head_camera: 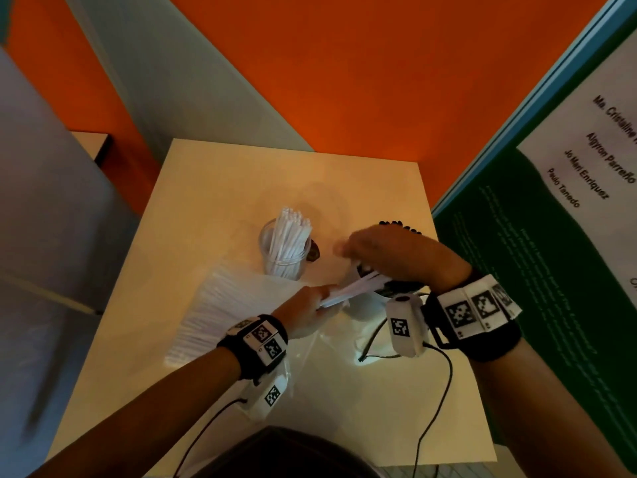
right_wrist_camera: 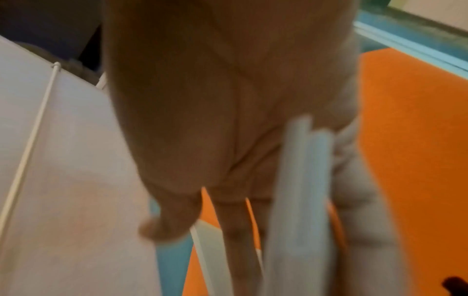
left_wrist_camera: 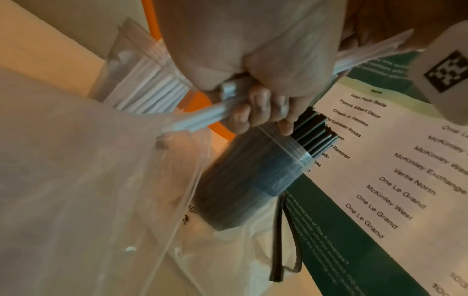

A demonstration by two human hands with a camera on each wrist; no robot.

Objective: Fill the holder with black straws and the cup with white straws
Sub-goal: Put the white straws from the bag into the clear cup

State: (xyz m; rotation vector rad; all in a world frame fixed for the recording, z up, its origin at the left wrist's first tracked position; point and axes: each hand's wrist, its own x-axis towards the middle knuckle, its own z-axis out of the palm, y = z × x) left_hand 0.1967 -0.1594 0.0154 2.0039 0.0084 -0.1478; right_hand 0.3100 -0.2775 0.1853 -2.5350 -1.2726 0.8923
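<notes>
Fingers of your left hand [head_camera: 306, 310] curl tight round a small bundle of white paper-wrapped straws [head_camera: 351, 290] above the cream table [head_camera: 344, 408], while your right hand [head_camera: 389, 255], fingers extended, touches its far end, near the clear plastic cup [head_camera: 284, 250] of white straws and the translucent holder [left_wrist_camera: 250, 180] of black straws.

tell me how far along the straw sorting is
The holder already looks packed with black straws, and the cup holds many white straws. In hand: the left hand grips a white bundle, which the right hand seems to touch. Left: that bundle, plus the white straws in the bag.
</notes>
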